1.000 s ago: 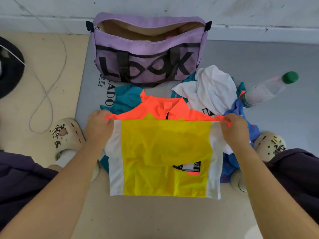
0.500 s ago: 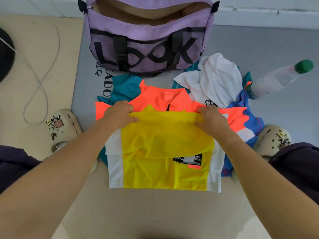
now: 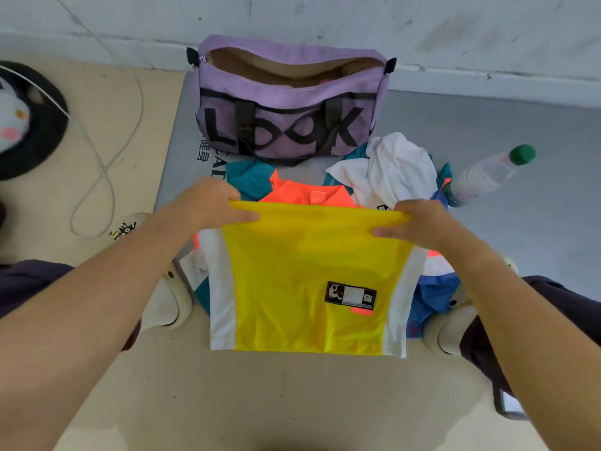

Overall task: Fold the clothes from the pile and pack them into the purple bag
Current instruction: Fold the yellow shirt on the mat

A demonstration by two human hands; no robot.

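We see the yellow shirt (image 3: pixel 309 281) with white side panels and a black label, folded on the floor (image 3: pixel 260 402) in front of the purple bag (image 3: pixel 286 125). The left hand (image 3: pixel 211 206) and the right hand (image 3: pixel 419 222) each grip its far folded edge. Beyond it, near the open bag, lies the pile of clothes (image 3: pixel 396 170).

Folded yellow shirt (image 3: pixel 309 275) before open purple bag (image 3: pixel 289 125)

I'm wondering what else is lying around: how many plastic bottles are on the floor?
1. A clear bottle with a green cap lies tilted on the grey mat, right of the white garment in the pile. Others could be hidden under the clothes or inside the purple bag.
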